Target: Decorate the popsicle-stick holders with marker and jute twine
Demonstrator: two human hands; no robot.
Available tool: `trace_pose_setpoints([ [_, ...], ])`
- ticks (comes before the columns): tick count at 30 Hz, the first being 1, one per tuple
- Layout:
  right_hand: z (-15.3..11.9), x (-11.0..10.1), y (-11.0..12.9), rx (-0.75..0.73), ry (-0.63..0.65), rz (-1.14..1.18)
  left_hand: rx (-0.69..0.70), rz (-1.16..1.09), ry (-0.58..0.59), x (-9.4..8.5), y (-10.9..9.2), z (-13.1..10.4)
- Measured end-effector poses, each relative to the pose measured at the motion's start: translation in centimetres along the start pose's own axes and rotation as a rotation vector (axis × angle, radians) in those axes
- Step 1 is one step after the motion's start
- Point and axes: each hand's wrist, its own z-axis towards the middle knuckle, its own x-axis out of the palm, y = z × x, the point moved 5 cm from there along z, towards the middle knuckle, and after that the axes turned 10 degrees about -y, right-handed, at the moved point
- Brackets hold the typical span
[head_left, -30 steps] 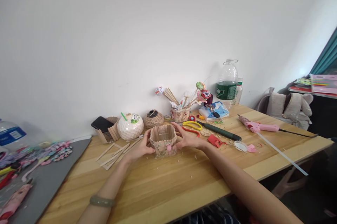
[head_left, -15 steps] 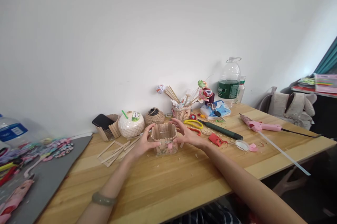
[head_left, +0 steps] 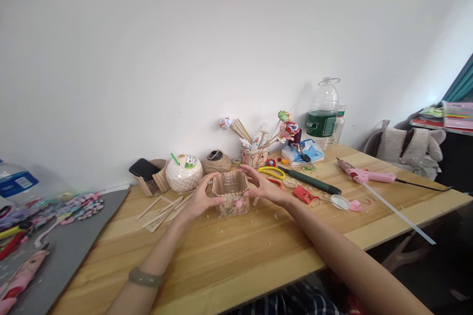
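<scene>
Tan container (head_left: 231, 201); one; two-handed grip (head_left: 266, 188)

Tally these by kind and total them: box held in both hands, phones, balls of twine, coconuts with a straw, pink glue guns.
Held box: 1
Phone: 1
Ball of twine: 1
Coconut with a straw: 1
Pink glue guns: 2 (right-side glue gun, left-side glue gun)
Total: 6
</scene>
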Motion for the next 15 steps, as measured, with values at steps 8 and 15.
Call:
trace_pose_setpoints([
  [8,0.12,-0.42,-0.01,-0.029,-0.064,0.007,-0.005,-0.020,-0.010,-0.24,-0.55,-0.29],
  [15,0.21,-0.82,-0.02,-0.045,-0.176,-0.016,0.019,-0.029,-0.153,-1.01,0.16,0.59],
])
